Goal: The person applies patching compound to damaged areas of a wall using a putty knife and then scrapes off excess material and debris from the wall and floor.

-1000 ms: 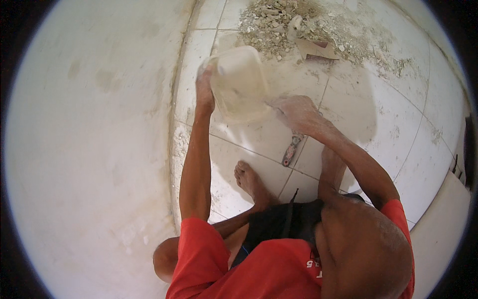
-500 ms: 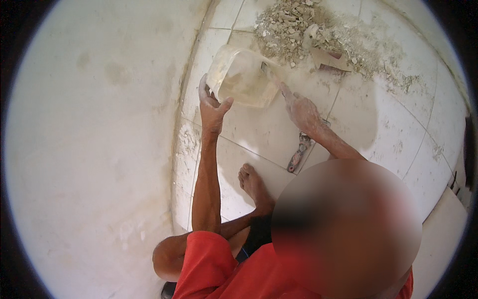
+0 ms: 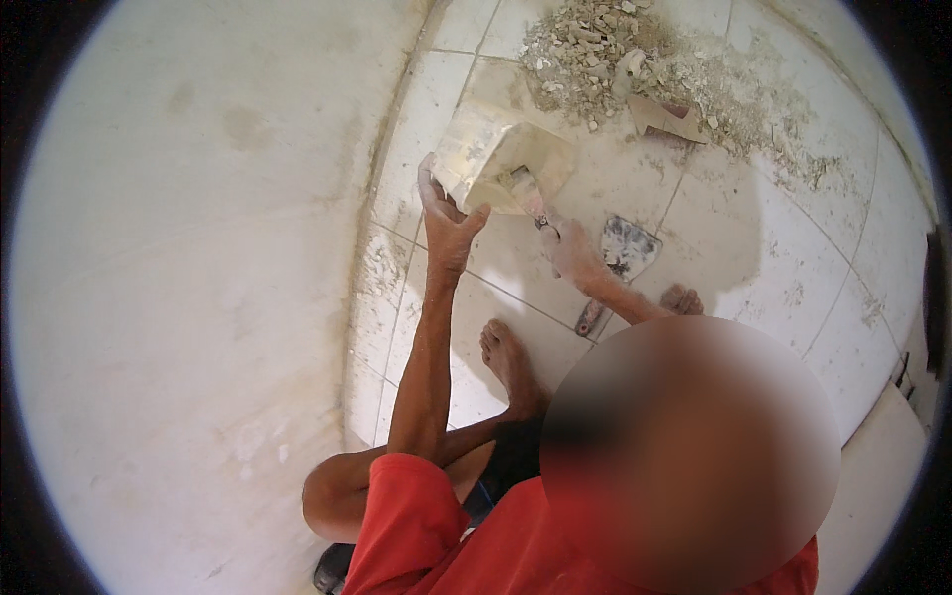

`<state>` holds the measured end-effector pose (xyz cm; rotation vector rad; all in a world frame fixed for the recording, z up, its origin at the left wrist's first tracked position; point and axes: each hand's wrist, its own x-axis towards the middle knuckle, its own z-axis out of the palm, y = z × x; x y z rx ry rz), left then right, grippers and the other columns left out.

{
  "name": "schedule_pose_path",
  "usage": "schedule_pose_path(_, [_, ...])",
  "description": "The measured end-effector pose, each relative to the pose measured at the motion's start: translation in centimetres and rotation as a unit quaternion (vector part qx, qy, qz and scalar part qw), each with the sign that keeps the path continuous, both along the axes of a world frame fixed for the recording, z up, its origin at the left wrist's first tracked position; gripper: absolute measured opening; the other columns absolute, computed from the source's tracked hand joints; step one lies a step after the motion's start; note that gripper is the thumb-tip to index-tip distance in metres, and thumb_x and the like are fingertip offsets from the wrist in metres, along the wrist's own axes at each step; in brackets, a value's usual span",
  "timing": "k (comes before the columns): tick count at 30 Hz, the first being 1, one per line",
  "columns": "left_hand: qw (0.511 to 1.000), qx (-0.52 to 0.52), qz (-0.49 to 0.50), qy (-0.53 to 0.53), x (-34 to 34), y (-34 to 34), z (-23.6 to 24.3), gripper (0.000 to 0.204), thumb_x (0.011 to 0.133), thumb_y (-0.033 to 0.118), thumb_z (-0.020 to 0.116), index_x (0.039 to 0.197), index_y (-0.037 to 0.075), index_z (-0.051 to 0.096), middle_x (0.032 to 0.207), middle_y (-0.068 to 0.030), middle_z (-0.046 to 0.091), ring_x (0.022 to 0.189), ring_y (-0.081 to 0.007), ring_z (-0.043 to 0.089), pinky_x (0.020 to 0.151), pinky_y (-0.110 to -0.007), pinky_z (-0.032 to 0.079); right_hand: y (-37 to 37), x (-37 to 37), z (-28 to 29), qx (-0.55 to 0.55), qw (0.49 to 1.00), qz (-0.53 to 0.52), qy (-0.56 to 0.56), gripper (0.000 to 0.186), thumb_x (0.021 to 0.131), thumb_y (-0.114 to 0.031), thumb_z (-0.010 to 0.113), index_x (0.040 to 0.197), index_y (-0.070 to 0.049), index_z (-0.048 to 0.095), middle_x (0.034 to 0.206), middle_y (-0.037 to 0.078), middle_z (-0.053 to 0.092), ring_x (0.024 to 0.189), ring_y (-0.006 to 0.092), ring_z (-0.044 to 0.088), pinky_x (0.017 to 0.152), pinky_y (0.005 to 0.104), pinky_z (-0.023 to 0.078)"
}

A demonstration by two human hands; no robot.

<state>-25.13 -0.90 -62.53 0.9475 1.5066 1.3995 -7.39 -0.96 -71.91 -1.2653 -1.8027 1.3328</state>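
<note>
My left hand grips the near left side of a cloudy, see-through plastic tub. The tub is tipped on its side, its mouth turned to the right and toward me, with pale residue on its walls. In my right hand is a narrow putty knife with a worn reddish handle. Its blade reaches the mouth of the tub; whether it touches the wall, I cannot tell. On the floor under my right forearm lies a wider putty knife, its blade smeared white and its handle partly hidden by the arm.
A heap of broken plaster rubble lies on the tiled floor at the far side, with dust trailing right. Beside it is a brownish folded scrap. A pale wall runs along the left. My bare feet are on the tiles.
The tub has turned, and both hands have come slightly nearer. My right hand has shifted left and closer with the putty knife, uncovering the wider knife's blade.
</note>
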Motion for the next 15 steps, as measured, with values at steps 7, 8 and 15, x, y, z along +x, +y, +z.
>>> schedule_pose_path(7, [1.000,0.015,-0.012,0.014,-0.9,-0.9,-0.2,0.101,0.071,-0.007,0.070,0.153,0.008,0.013,0.143,-0.0148,0.039,0.132,-0.0256,0.040,0.108,-0.038,0.039,1.2,0.8,3.8,-0.464,0.872,-0.005,0.153,0.045,0.098,-0.016,0.044,0.140,-0.006,0.052,0.059,0.000,0.049,0.040,0.0082,0.041,0.035,0.0269,0.033])
schedule_pose_path(8, [1.000,0.018,-0.015,0.014,-0.9,-1.0,-0.4,0.101,0.071,-0.007,0.070,0.153,0.008,0.013,0.143,-0.0148,0.039,0.132,-0.0256,0.040,0.108,-0.038,0.039,1.5,1.2,3.4,-0.462,0.873,-0.007,0.154,0.045,0.098,-0.016,0.044,0.140,-0.006,0.052,0.059,0.000,0.049,0.040,0.0082,0.041,0.035,0.0269,0.033])
schedule_pose_path(15, [0.999,-0.025,0.012,-0.018,-0.5,-2.1,-0.2,0.104,0.072,-0.007,0.071,0.154,0.010,0.010,0.141,-0.0140,0.040,0.128,-0.0255,0.044,0.099,-0.037,0.047,0.6,1.1,6.1,-0.395,0.905,0.041,0.154,0.045,0.097,-0.015,0.044,0.140,-0.010,0.053,0.059,-0.001,0.048,0.041,0.0090,0.041,0.037,0.0261,0.035])
